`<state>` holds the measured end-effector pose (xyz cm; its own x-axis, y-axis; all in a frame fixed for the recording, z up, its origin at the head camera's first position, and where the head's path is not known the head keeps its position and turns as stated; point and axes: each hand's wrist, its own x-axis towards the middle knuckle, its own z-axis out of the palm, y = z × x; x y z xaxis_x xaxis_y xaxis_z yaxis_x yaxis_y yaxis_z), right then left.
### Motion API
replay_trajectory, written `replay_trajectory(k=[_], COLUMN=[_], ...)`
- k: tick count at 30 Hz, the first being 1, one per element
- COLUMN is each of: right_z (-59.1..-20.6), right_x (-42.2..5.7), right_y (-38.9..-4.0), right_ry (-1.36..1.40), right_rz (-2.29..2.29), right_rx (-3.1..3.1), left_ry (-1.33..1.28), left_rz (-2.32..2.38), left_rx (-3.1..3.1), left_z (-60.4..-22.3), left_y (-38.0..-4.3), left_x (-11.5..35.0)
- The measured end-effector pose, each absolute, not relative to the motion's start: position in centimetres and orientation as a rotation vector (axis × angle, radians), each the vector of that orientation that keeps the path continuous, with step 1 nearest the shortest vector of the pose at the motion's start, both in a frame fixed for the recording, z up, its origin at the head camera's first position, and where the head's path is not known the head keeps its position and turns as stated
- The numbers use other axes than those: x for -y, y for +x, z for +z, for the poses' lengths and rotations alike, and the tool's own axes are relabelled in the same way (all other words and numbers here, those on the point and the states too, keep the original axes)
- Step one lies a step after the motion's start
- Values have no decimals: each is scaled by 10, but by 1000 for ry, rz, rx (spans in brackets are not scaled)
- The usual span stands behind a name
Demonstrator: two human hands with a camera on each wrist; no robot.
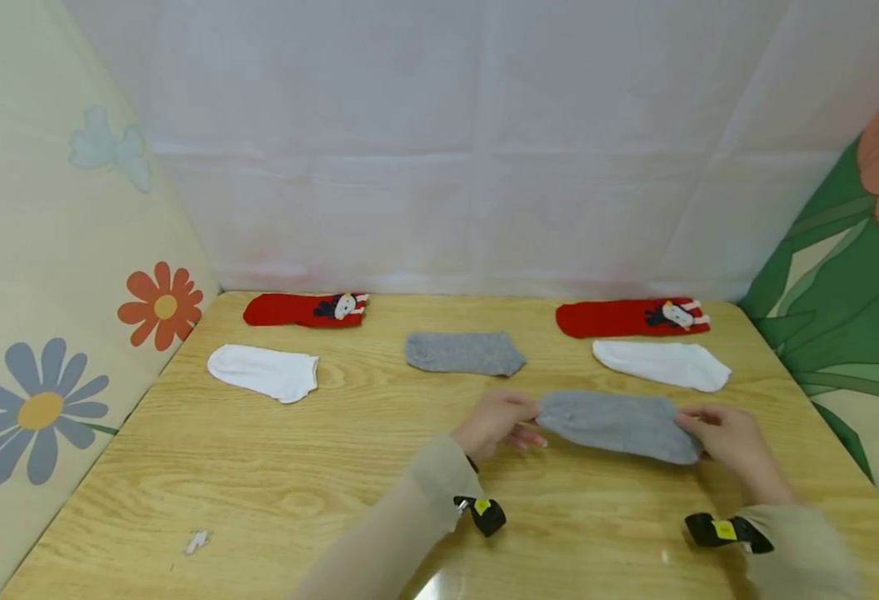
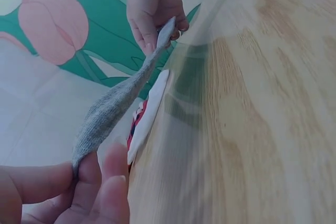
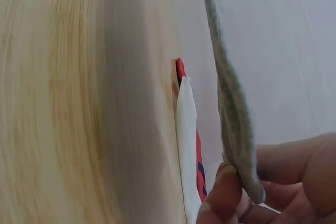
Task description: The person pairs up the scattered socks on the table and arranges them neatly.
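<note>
A grey sock (image 1: 619,423) is stretched flat between both hands, raised above the wooden table. Its toe end is pinched by the left hand (image 1: 497,423) between thumb and fingers. At the other end, the right hand (image 1: 731,442) pinches the cuff. In the left wrist view the grey sock (image 2: 113,106) runs from the near fingertips up to the far hand, lifted off the tabletop. Behind it lies a second grey sock (image 1: 463,352), flat on the table. A white sock (image 1: 660,363) rests just beyond the right hand.
Two red socks with a cartoon figure lie at the back, one left (image 1: 289,309) and one right (image 1: 611,318). Another white sock (image 1: 265,372) is at the left. A small white scrap (image 1: 197,542) sits near the front left. Patterned cloth surrounds the table (image 1: 282,483).
</note>
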<state>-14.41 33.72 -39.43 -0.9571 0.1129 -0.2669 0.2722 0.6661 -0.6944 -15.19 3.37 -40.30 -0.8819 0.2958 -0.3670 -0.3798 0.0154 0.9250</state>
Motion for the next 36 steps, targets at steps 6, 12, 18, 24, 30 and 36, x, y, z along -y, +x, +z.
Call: replay_trajectory(k=[6,12,18,24,30,36], right_z=[-394,-393,-393,-392,-391,-390], right_x=[-322,-305,-290,-278,-266,-254], right_y=[-145,-150,-152,-154,-157,-159], right_ry=[298,317,341,267,274,241], right_rz=[-1208,-1237,-1278,-1297,-1423,-1480], right_rx=[-2664,-2643,-2594,-2600,-2535,-2532], left_ry=[-97,-132,-125,-159,-168,-167], left_rz=[1933,1947,1939,1932,1942,1968], left_rx=[-1864,-1895,-1938,-1981,-2002,-1992], left_z=[-404,-404,-407,-406,-404,-407], left_y=[-152,-154,-156,-159,-159,-159], left_x=[-18,-3,11,25,39,50])
